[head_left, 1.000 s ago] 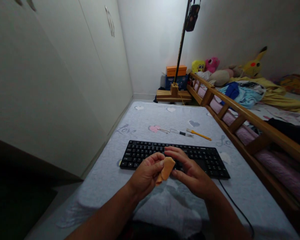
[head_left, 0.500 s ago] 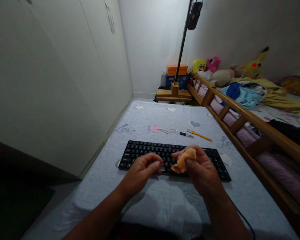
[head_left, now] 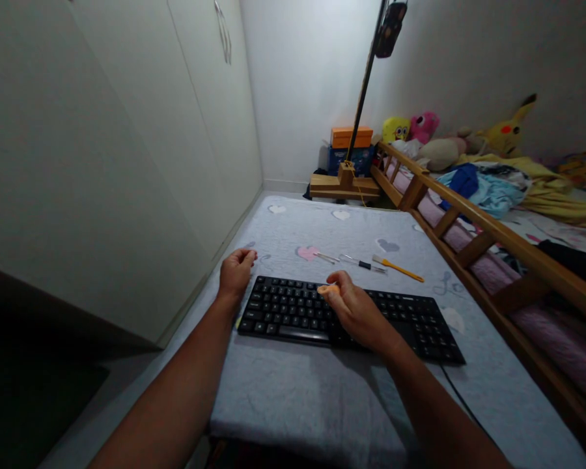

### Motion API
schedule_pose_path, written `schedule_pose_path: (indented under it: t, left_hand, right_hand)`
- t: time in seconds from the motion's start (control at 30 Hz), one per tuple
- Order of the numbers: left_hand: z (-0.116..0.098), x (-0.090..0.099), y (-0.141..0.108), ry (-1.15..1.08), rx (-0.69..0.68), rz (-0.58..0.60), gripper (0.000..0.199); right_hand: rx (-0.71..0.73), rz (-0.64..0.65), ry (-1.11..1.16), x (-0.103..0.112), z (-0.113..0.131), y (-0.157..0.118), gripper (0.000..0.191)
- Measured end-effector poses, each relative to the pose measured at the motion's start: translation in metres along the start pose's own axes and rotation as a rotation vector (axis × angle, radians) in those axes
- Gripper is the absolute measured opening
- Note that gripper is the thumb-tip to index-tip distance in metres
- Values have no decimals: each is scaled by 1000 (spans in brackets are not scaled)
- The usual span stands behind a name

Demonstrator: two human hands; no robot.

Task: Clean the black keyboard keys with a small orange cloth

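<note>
A black keyboard (head_left: 293, 311) lies across the cloth-covered table (head_left: 283, 384), its cable running off toward the lower right. Over the keyboard's middle, my right hand (head_left: 354, 309) grips a small orange cloth (head_left: 328, 290) between thumb and fingers. My left hand (head_left: 236, 272) is beside the keyboard's upper left corner, fingers curled together; whatever they may hold is too small to make out. Behind the keyboard lie thin metal sticks (head_left: 327, 257), a black-handled metal tool (head_left: 364, 265) and a yellow-handled brush (head_left: 400, 268).
A white wardrobe (head_left: 141, 163) stands along the left side. On the right runs a wooden bed rail (head_left: 493, 231), with plush toys and clothes on the bed behind it. Beyond the table are a wooden stand (head_left: 344, 185) with a pole and an orange box (head_left: 351, 137).
My left hand has moved forward and left, off the keyboard's front edge to its upper left corner. My right hand has moved left and lower over the keys with the orange cloth.
</note>
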State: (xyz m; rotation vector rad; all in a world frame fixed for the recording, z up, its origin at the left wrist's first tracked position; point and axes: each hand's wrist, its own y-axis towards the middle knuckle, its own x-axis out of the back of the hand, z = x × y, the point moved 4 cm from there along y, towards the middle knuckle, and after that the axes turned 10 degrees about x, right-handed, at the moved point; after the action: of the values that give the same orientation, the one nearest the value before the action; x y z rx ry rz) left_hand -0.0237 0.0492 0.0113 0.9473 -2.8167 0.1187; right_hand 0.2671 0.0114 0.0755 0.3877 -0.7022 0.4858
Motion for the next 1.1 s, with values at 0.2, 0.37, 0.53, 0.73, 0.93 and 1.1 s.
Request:
schedule_pose_path:
  t: [0.2,0.37,0.53,0.73,0.93,1.1]
  left_hand:
    - [3,0,-4,101,-88,90,29]
    - [2,-5,-6,187,-185,172,30]
    - [5,-10,-6,227,-208,217,30]
    - [8,-13,-6,221,-178,253,29]
    - [12,-11,-4,245,-179,249,33]
    - [8,-12,-6,252,-172,259,31]
  right_hand:
    - [87,112,-174,-27,0,22,12]
    - [160,130,-235,-41,4,33,15]
    - [166,145,-314,-49,7,38,22]
    - [139,208,-444,-44,4,33,26]
    - [105,221,-440,-28,-4,24,26]
    - [160,150,-371,-39,1,29,22]
